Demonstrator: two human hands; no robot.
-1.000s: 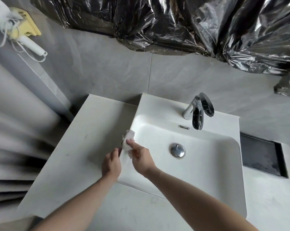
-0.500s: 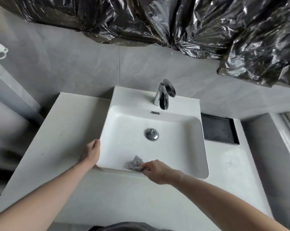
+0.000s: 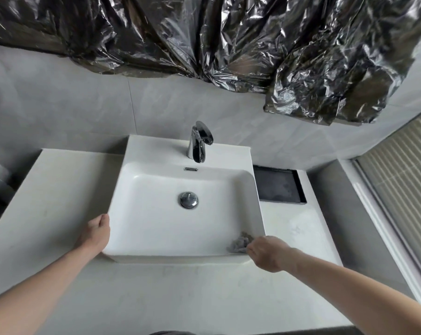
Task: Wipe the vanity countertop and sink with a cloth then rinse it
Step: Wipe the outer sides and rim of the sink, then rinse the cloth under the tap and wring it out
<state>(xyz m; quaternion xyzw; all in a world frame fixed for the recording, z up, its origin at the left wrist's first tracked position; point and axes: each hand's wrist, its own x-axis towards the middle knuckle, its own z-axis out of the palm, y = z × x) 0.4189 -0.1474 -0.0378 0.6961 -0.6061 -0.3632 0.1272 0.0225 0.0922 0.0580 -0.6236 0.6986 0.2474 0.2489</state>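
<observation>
though bunched, cloth [image 3: 240, 242] just beyond r. hand [image 3: 268, 253] fingers [image 3: 251, 249], sink [image 3: 170, 258] corner

Crumpled grey cloth [image 3: 240, 242] in white sink's [image 3: 156, 228] near-right corner

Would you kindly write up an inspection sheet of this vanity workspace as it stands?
Surface: pale countertop, dry-looking, faint marks.
Job's things: white sink, basin empty; grey cloth bunched at its near right corner; faucet with no water seen running.
Clutter: dark recessed tray right of the sink.
Grippers: left hand rests against the sink's left edge; right hand pinches the cloth.
Cables: nothing seen.
Surroundings: grey tiled wall, crinkled black plastic sheeting above, blinds at right.
</observation>
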